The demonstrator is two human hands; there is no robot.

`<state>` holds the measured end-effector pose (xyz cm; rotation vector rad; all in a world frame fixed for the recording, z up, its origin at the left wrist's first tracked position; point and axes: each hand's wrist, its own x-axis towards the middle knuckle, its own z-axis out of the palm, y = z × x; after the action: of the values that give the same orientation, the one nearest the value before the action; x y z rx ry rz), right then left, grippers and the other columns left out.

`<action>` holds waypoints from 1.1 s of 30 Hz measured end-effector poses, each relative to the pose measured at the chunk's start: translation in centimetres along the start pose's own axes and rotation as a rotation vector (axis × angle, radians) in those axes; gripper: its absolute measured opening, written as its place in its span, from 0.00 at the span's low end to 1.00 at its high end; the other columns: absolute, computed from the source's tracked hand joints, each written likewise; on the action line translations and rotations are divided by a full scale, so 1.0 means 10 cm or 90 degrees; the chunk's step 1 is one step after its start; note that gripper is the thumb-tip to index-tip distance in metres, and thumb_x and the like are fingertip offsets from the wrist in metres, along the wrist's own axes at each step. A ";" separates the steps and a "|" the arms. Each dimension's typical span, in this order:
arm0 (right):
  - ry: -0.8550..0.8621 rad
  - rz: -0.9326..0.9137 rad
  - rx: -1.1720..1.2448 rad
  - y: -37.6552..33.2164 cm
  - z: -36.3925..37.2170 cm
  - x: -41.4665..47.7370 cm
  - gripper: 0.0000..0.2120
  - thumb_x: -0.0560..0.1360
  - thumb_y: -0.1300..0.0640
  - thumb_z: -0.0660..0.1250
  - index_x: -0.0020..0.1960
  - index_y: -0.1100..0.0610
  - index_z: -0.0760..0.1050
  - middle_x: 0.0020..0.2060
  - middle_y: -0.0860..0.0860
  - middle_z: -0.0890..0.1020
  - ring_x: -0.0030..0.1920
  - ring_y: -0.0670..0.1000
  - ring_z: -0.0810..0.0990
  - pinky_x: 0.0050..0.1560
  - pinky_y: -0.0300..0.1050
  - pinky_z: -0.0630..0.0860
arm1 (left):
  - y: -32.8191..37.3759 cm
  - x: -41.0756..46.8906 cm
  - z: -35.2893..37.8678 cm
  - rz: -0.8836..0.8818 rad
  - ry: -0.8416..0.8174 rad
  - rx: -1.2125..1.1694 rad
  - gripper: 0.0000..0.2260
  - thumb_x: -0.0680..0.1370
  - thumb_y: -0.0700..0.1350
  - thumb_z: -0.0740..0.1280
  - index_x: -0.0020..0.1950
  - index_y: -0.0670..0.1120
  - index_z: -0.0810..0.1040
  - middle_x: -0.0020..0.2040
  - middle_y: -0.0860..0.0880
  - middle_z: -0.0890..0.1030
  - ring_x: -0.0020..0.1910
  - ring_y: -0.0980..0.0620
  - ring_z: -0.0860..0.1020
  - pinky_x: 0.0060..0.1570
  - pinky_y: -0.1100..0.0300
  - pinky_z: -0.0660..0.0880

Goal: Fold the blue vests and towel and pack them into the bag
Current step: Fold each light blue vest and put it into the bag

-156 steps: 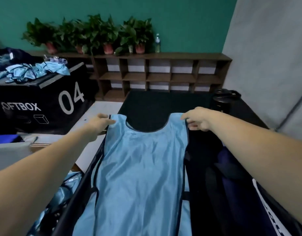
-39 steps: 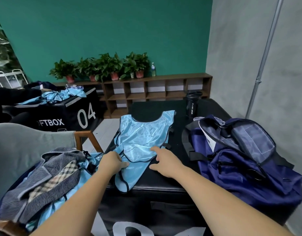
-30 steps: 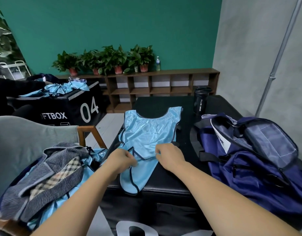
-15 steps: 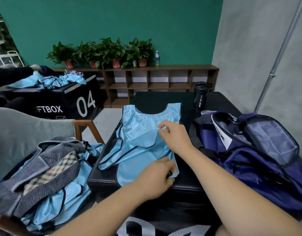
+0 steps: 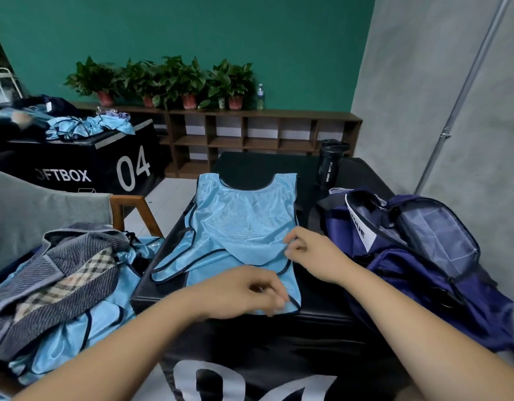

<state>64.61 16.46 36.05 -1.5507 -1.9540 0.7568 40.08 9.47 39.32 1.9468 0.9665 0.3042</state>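
Laid lengthwise on the black padded worktop: shiny light-blue mesh vest with dark piping, neck scoop at the far end, lower left flap folded over on a slant, near hem at the front edge. Pinched at its right edge by the right hand, fingers curled onto the cloth; gripped at the near right corner by the left hand, fingers closed on the hem. Just to the right, soft navy bag, flap thrown open. Bare surface beyond the neckline, up to a dark bottle. On the chair at left, ribbed grey towel atop more blue vests.
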 end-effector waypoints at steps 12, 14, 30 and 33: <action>0.030 0.007 -0.252 -0.26 0.29 -0.18 0.26 0.71 0.35 0.74 0.56 0.47 0.65 0.38 0.45 0.77 0.39 0.49 0.78 0.35 0.48 0.71 | -0.68 -0.21 -0.86 -0.420 0.146 0.350 0.16 0.75 0.55 0.72 0.39 0.42 0.83 0.35 0.46 0.87 0.31 0.51 0.80 0.38 0.59 0.78; -0.003 0.008 -0.303 -0.33 0.38 -0.18 0.28 0.70 0.34 0.72 0.58 0.49 0.65 0.38 0.44 0.75 0.41 0.50 0.77 0.35 0.48 0.69 | -0.72 -0.17 -0.82 -0.436 0.155 0.360 0.17 0.73 0.57 0.71 0.35 0.44 0.82 0.31 0.47 0.85 0.33 0.50 0.82 0.42 0.56 0.80; -0.001 0.125 -0.180 -0.07 -0.15 -0.25 0.12 0.71 0.54 0.69 0.51 0.45 0.68 0.36 0.50 0.85 0.36 0.52 0.83 0.41 0.51 0.81 | -0.89 -0.36 -1.05 -0.448 0.190 0.347 0.10 0.72 0.43 0.71 0.49 0.38 0.83 0.39 0.43 0.87 0.29 0.50 0.77 0.28 0.64 0.71; -0.140 0.211 -0.170 -0.13 -0.16 -0.36 0.10 0.75 0.60 0.68 0.52 0.55 0.68 0.37 0.57 0.88 0.28 0.52 0.81 0.29 0.44 0.76 | -0.97 -0.41 -1.16 -0.472 0.161 0.378 0.08 0.72 0.45 0.74 0.47 0.42 0.84 0.39 0.46 0.86 0.31 0.52 0.78 0.33 0.63 0.73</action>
<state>65.59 12.85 37.94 -2.0644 -2.0448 0.8574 26.08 16.36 38.49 1.9049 2.0336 -0.1977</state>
